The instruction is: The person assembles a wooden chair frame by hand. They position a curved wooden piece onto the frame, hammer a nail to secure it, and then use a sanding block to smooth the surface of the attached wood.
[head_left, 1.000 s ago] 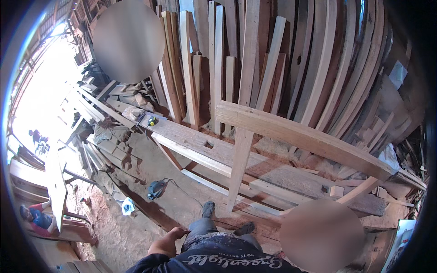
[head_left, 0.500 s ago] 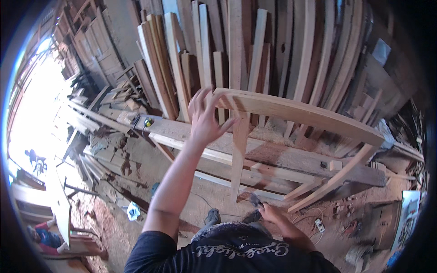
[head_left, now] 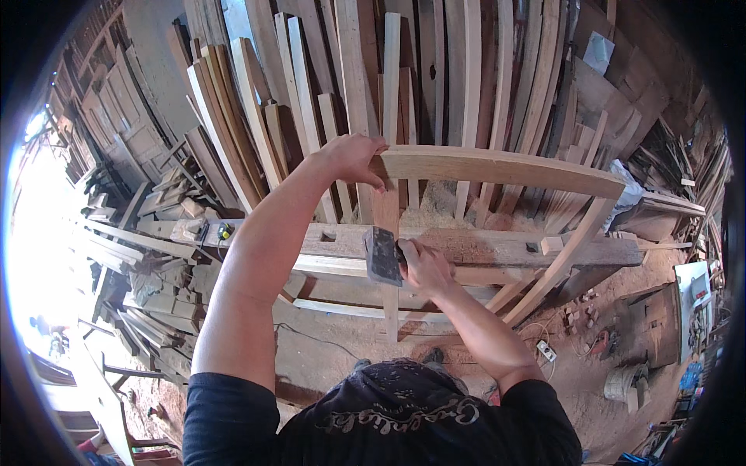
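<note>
A: Status on the frame (head_left: 497,167)?

B: Stood upright on the floor, leaned in front of the heavy beam (head_left: 466,245). Curved top rail is gripped by the left hand (head_left: 353,159), fingers wrapped over its left end right where the upright (head_left: 386,256) meets it. Right hand (head_left: 423,268) is closed around the hammer (head_left: 383,255), head held against the upright at mid height.

A: So the joint is being driven?

B: Judged so, yes. Joint itself is covered by the left hand, so how far it is seated cannot be told.

A: What should be watched?

B: Left fingers are best kept on the top face of the rail, off the joint line, so nothing is pinched if the upright shifts. Rail should be pulled down firmly so each tap is taken by the joint and not lost in frame flex.

A: Blows?

B: Short and square, flat of the head on the face of the upright. Glancing hits would bruise the edge. The far leg (head_left: 563,260) is raked and looks only lightly braced, so heavy swings could rack the whole frame.

A: Footing?

B: Floor is covered in sawdust and offcuts; a cable (head_left: 311,335) is run just ahead of the feet. Stance should be kept still.
</note>
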Motion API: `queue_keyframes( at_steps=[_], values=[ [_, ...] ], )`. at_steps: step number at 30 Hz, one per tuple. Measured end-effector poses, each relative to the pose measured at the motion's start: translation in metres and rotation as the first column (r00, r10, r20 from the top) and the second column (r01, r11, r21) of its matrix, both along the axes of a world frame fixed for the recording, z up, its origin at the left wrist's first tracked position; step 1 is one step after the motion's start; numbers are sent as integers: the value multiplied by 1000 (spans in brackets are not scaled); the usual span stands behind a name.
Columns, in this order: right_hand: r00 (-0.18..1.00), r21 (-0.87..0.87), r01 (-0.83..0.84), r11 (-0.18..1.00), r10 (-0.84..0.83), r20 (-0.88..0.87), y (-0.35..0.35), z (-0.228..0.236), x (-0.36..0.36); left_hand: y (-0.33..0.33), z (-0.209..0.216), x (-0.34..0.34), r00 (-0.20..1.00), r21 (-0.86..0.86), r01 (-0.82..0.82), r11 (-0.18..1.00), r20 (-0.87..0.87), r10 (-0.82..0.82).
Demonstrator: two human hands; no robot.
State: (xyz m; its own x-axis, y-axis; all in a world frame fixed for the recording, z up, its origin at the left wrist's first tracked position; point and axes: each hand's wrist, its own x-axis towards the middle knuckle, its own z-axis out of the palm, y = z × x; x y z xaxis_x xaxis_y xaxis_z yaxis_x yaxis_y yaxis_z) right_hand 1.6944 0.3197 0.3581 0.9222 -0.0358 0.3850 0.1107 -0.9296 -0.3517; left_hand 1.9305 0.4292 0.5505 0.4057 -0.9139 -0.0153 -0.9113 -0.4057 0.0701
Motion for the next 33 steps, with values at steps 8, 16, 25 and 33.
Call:
queue_keyframes(
  at_steps=[8, 16, 25, 33],
  values=[
    [992, -32, 124, 992, -125, -34, -19, -74, 11, 1, 1, -2, 999, -9, -21, 1000, 24, 21],
    [742, 290, 288, 913, -21, -671, -13, -219, -149, 49, -111, -84, 902, -887, -167, 429, 39, 431],
    [286, 123, 492, 862, -26, -958, -90, -285, -227, 38, -127, -88, 867, -746, -458, 484, -253, 429],
    [143, 73, 548, 833, -8, -990, -136, -298, -243, 23, -111, -87, 838, -729, -459, 507, -165, 521]
  ],
)
